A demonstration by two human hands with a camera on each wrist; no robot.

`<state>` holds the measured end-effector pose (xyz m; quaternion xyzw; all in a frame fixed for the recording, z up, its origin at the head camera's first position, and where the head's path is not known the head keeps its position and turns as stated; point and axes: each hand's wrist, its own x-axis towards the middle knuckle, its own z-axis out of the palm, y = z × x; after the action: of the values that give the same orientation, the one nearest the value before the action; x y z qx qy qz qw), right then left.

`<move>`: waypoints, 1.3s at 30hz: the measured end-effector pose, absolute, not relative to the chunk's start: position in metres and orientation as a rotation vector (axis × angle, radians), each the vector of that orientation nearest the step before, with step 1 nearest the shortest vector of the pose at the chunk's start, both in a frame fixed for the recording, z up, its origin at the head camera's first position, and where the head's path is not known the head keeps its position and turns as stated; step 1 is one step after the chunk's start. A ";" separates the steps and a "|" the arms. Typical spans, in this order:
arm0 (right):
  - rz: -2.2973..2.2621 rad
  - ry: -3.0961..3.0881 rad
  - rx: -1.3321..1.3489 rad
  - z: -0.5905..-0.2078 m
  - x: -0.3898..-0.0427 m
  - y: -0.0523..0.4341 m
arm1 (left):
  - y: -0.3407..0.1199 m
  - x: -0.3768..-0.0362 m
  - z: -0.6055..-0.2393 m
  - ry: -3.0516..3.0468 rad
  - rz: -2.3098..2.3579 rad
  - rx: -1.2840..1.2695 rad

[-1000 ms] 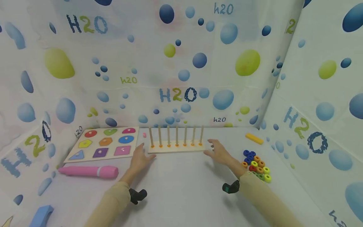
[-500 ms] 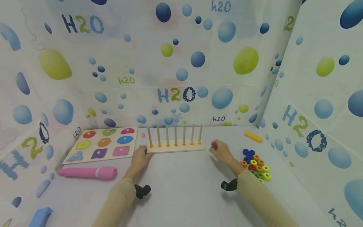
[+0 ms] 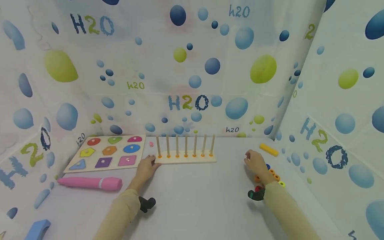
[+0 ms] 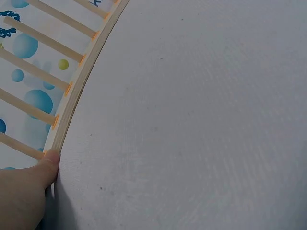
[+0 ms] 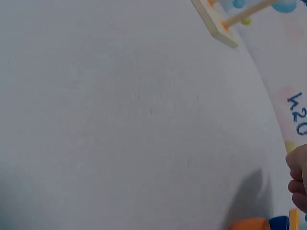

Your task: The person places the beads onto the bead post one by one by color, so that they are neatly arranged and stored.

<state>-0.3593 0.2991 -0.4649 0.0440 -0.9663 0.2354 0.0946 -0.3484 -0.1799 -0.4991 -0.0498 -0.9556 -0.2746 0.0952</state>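
Wooden peg rack (image 3: 190, 159) sits near the back of the desk (image 3: 204, 200), a little left of the middle, its seven pegs (image 3: 186, 146) standing upright in a row with orange marks around their feet. Its left end is gripped by the left hand (image 3: 146, 168), whose thumb (image 4: 49, 160) presses against the near edge of the base beside the last peg. Well apart from the rack's right end, the right hand (image 3: 255, 164) hangs above the desk with its fingers loosely bent and relaxed. Beige sleeves (image 3: 120, 208) cover both forearms, and a dark device (image 3: 147, 204) is worn at each wrist. Just beside and partly hidden behind the right hand and wrist lie ring beads (image 3: 277, 176), with blue, orange, red and yellow ones showing. Beyond them, farther back, is a yellow bar (image 3: 268, 149). Just behind the left hand lies a small pink piece (image 3: 151, 144); left of it, a shape puzzle board (image 3: 120, 152) carries nine coloured shapes. A large pink marker-shaped object (image 3: 87, 182) lies in front of the board, and a blue block (image 3: 37, 230) is cut off at the lower left. Behind everything hangs a white sheet (image 3: 156, 63) printed with bubbles and H2O lettering.
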 end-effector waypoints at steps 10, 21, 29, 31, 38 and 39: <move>0.532 -2.965 -0.102 -0.465 -0.351 0.341 | -0.181 -0.351 -0.500 -2.869 -0.780 -0.132; 0.612 -3.133 -0.234 -0.461 -0.346 0.343 | -0.179 -0.351 -0.499 -2.862 -0.771 -0.127; 0.607 -3.017 -0.027 -0.452 -0.356 0.329 | -0.180 -0.350 -0.499 -2.876 -0.768 -0.107; 0.665 -2.957 0.055 -0.447 -0.361 0.320 | -0.181 -0.349 -0.498 -2.884 -0.769 -0.101; 0.797 -2.737 0.267 -0.412 -0.384 0.277 | -0.179 -0.348 -0.497 -2.879 -0.789 -0.127; 0.819 -2.714 0.291 -0.405 -0.387 0.269 | -0.179 -0.348 -0.497 -2.877 -0.794 -0.129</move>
<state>-0.3874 0.2687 -0.4051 0.1010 -0.9422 0.2842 0.1456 -0.3482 -0.1786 -0.4966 -0.0431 -0.9602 -0.2649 0.0771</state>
